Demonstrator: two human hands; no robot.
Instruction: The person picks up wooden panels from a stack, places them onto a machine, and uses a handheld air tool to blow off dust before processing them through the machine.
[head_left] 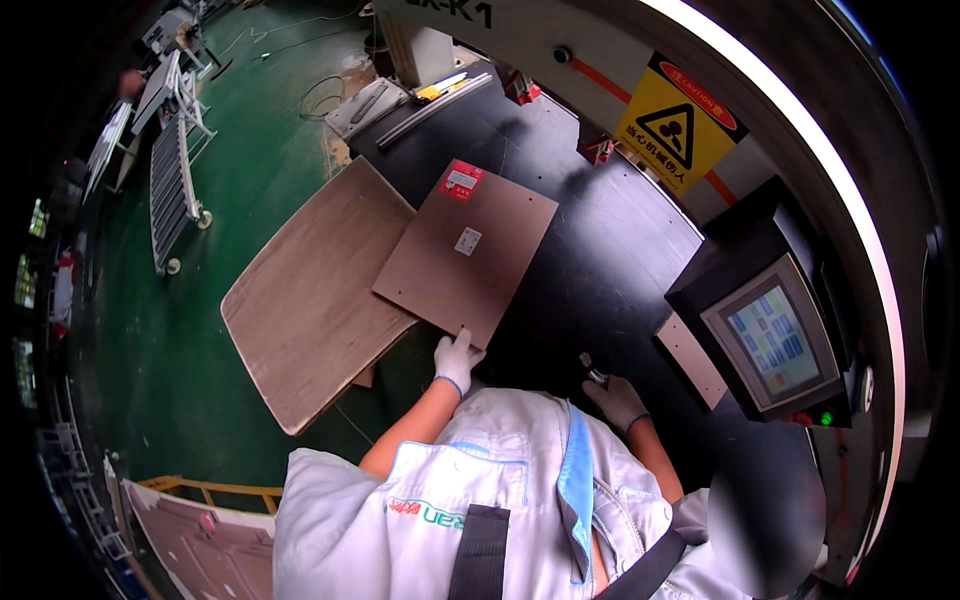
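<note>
My left hand (457, 362), in a white glove, grips the near edge of a flat brown panel (490, 235), thumb on top and fingers under the edge. The panel lies tilted, partly over the black table and partly over a wooden board. It carries a red-and-white label (461, 180) at its far corner and a white label (467, 241) near its middle. At the table's near side, my right hand (618, 401), also gloved, is closed around a small dark tool with a silvery end (592, 368); its kind is unclear.
The wooden board (310, 300) with rounded corners stands left of the black table (600, 250). A touchscreen console (772, 335) is at right, beside a narrow brown strip (690, 360). A metal bar (435, 110) lies at the far end. A roller conveyor (172, 190) stands farther left.
</note>
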